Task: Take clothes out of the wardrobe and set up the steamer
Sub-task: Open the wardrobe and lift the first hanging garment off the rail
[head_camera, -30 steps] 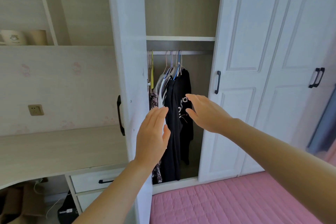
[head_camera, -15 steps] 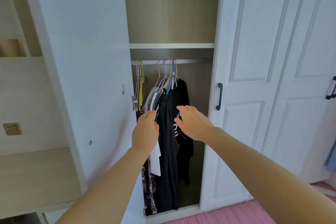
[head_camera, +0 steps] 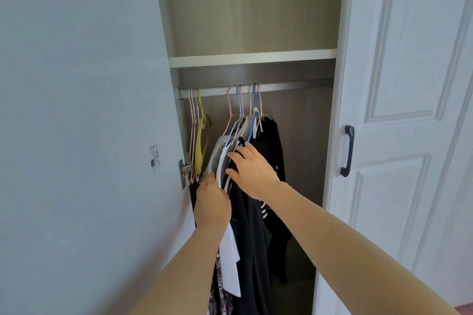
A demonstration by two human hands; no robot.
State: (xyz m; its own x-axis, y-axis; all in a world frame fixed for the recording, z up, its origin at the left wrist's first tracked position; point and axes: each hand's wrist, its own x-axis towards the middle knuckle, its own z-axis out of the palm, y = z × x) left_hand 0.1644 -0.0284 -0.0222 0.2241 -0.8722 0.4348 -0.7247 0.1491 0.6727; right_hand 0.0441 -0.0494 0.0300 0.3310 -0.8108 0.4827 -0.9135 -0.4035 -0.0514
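Note:
The wardrobe stands open, with a metal rail (head_camera: pixel 294 86) under a shelf (head_camera: pixel 252 57). Several garments hang from it on pink and blue hangers: a white one (head_camera: pixel 230 263), a grey one (head_camera: pixel 217 151), black ones (head_camera: pixel 258 238) and a patterned one (head_camera: pixel 220 299) low down. My left hand (head_camera: pixel 212 203) is closed on the white garment's front edge. My right hand (head_camera: pixel 252 172) lies with spread fingers on the black clothes, its fingertips between the white and the black garment. No steamer is in view.
The open left door (head_camera: pixel 76 135) fills the left side, its hinge (head_camera: pixel 183 170) close to my left hand. Empty pink hangers and a yellow hanger (head_camera: pixel 199 146) hang at the rail's left end. A shut white door with a black handle (head_camera: pixel 347 151) is at the right.
I have come closer to the wardrobe and the view has tilted up. Both hands have reached further into the clothes; the left has closed on the white garment, the right has slid up between hangers.

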